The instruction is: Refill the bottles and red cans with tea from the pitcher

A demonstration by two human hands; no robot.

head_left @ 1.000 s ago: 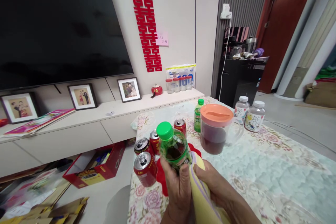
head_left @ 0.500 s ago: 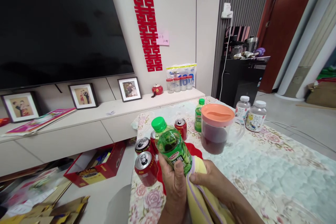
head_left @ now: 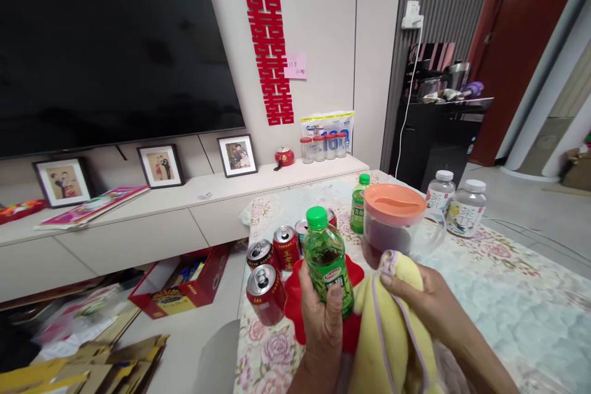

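Note:
My left hand (head_left: 323,332) is wrapped round a green plastic drink bottle (head_left: 327,261) with a green cap, held nearly upright and partly filled with dark liquid. In my right hand (head_left: 425,295) is a yellow cloth (head_left: 388,326) with purple edging, bunched up and hanging down just right of the bottle. Behind and below the bottle shows a red scalloped dish (head_left: 295,301), mostly hidden. Several red drink cans (head_left: 266,295) stand left of and behind the bottle; at least the nearer ones are opened.
A pitcher (head_left: 390,228) with an orange lid and dark liquid stands beyond my right hand. Another green bottle (head_left: 358,204) is behind it, and two white-capped jars (head_left: 465,209) stand to the right. A floral cloth (head_left: 517,295) covers the table. A red carton (head_left: 184,286) sits on the floor.
The yellow cloth has come away from the bottle's side and moved right with my right hand. My left hand has brought the bottle more upright. The view has shifted slightly left.

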